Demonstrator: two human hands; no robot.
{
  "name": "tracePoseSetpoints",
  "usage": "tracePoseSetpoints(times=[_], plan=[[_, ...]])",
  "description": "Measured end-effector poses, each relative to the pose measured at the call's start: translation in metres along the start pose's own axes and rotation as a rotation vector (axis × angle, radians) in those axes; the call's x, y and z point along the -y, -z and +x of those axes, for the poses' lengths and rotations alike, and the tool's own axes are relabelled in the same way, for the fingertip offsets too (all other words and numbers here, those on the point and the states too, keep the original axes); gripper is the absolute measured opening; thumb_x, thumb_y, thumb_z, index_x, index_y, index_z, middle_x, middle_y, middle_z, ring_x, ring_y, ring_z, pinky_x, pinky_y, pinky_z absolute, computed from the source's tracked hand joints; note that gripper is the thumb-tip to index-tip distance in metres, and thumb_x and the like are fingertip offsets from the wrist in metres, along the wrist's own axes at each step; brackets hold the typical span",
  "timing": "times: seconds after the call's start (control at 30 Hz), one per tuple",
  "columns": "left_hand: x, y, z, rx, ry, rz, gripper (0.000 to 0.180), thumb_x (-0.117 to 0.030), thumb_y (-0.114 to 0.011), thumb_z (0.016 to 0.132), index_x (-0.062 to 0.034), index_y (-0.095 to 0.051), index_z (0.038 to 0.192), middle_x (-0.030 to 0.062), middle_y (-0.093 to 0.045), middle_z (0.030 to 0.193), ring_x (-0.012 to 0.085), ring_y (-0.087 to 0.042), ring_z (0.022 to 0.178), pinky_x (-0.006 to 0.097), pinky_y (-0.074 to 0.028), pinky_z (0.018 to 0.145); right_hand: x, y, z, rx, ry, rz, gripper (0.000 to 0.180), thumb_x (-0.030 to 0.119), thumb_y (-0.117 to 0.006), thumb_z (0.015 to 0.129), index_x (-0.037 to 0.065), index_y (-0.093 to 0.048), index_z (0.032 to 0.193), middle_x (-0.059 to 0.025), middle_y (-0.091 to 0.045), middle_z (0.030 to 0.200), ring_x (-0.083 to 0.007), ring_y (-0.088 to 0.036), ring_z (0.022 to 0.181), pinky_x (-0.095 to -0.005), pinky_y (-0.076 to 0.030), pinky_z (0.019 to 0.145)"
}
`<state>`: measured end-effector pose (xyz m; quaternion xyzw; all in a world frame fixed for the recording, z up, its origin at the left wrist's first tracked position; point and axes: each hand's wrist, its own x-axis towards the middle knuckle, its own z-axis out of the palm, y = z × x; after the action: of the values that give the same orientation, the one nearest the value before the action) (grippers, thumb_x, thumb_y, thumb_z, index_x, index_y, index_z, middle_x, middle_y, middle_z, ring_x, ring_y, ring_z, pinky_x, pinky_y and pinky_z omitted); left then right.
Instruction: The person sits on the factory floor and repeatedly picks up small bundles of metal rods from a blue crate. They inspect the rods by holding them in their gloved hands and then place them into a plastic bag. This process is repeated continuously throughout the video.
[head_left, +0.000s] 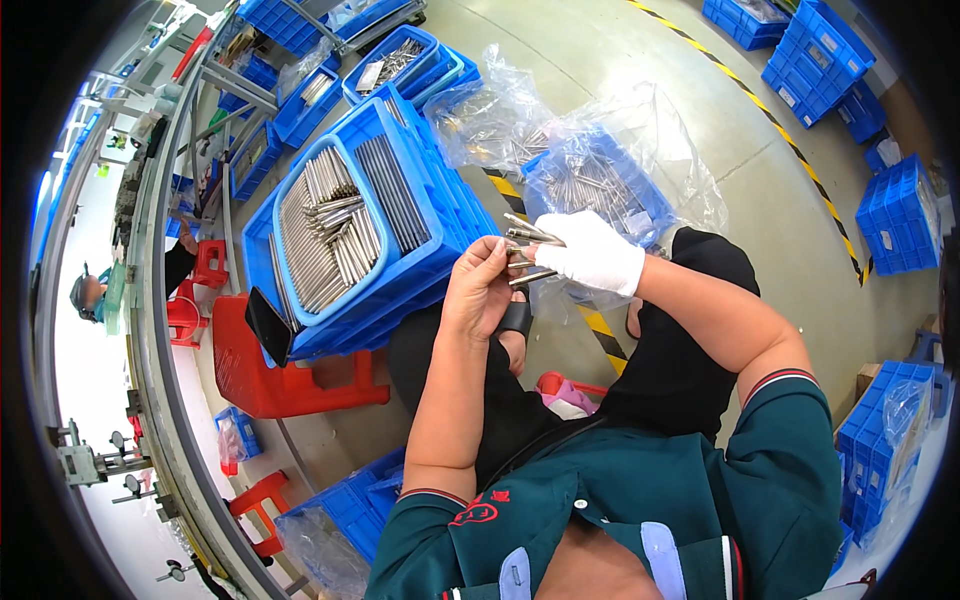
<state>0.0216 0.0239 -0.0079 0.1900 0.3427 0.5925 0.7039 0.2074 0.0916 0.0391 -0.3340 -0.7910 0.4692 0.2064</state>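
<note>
My right hand (pixel 592 252), in a white glove, is closed around several slim metal rods (pixel 528 233) whose ends stick out toward the left. Bare, my left hand (pixel 478 288) meets it in front of my lap, its thumb and fingers pinched on the end of one of these rods. The palm sides of both hands are partly hidden. To the left of my hands, a light blue basket (pixel 378 268) full of stacked metal rods (pixel 325 235) sits in a blue crate (pixel 428 262). Just beyond my right hand, a plastic-lined blue crate (pixel 655 205) holds loose rods (pixel 590 180).
A red stool (pixel 255 365) is under the crate stack at left, with a dark flat object (pixel 268 325) at its corner. Beyond it runs a long metal workbench frame (pixel 150 290). Blue crates (pixel 900 215) stand at right, past yellow-black floor tape (pixel 790 140). Another person (pixel 95 290) is far left.
</note>
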Motion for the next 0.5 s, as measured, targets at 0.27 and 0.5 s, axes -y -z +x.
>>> tracePoseSetpoints(times=[0.27,0.5], plan=[[0.005,0.000,0.000,0.023,-0.034,-0.022,0.009,-0.011,-0.061,0.089,-0.0035,-0.060,0.094,0.0080,-0.066,0.088,0.0156,-0.062,0.080,0.030,-0.049,0.074,-0.001,-0.002,-0.002,0.003,-0.011,-0.034,0.029,0.033,-0.057,0.086,0.004,-0.056,0.082,-0.0171,-0.056,0.068,-0.0339,-0.055,0.064,-0.0388,-0.042,0.060],[-0.007,-0.010,-0.003,-0.085,-0.155,0.407,0.013,-0.011,-0.060,0.090,-0.0002,-0.061,0.097,0.0052,-0.065,0.083,0.0101,-0.058,0.071,0.024,-0.046,0.068,-0.004,0.005,0.004,0.083,-0.024,-0.040,0.030,0.033,-0.056,0.086,0.004,-0.056,0.082,-0.0170,-0.055,0.070,-0.0331,-0.055,0.067,-0.0380,-0.042,0.061]])
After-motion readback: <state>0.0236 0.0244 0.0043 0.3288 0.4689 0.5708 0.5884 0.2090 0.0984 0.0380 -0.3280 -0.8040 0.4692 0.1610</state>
